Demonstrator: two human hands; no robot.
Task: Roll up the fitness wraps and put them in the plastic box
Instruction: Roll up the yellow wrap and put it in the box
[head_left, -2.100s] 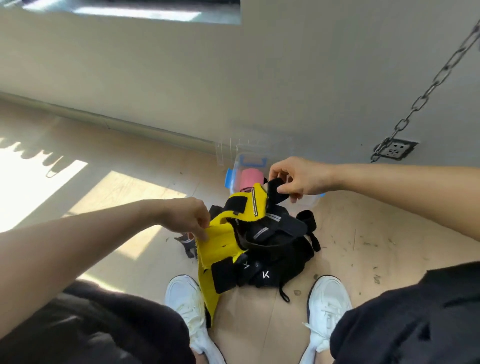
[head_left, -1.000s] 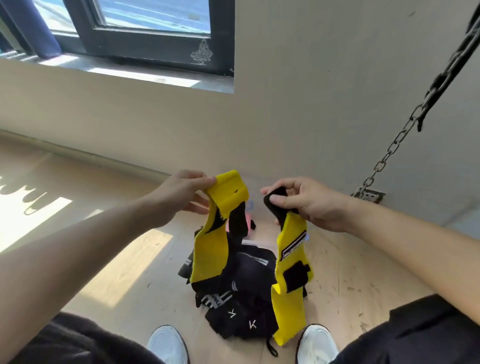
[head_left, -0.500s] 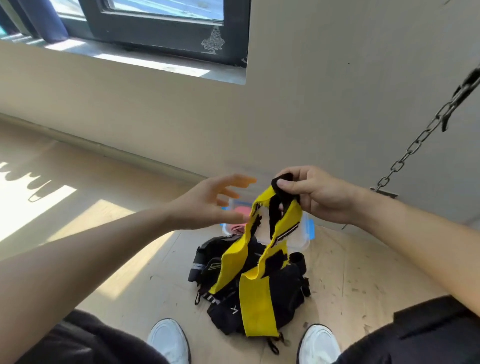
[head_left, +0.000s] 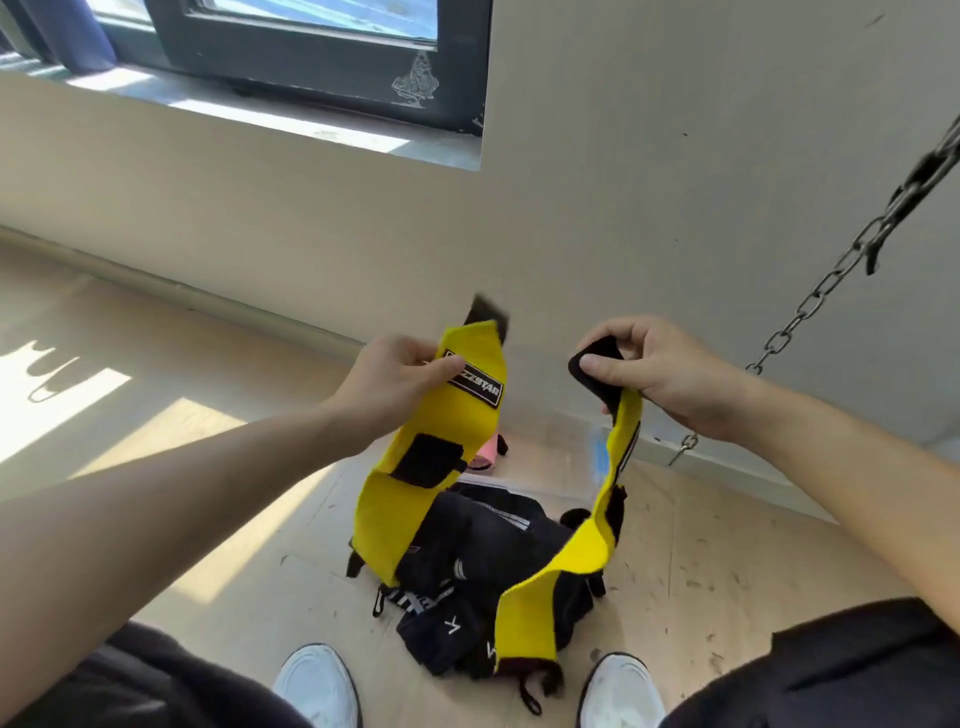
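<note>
Two yellow fitness wraps hang in the air in front of me. My left hand (head_left: 397, 382) pinches the top of the left yellow wrap (head_left: 431, 447), which has a black label and a black patch. My right hand (head_left: 649, 371) grips the black end of the right yellow wrap (head_left: 561, 577), which trails down to the floor. Under them lies a pile of black wraps (head_left: 483, 561). Behind the pile stands the clear plastic box (head_left: 561, 462) with blue clips, and a pink roll (head_left: 485, 454) shows at it, partly hidden.
My two white shoes (head_left: 317, 686) flank the pile on the wooden floor. A metal chain (head_left: 831, 275) hangs at the right, running down to the wall base. A beige wall and a dark window frame (head_left: 311, 62) are ahead.
Half a second ago both wraps hung together from my right hand and my left hand was open. Now my left hand holds one wrap, pulled apart to the left.
</note>
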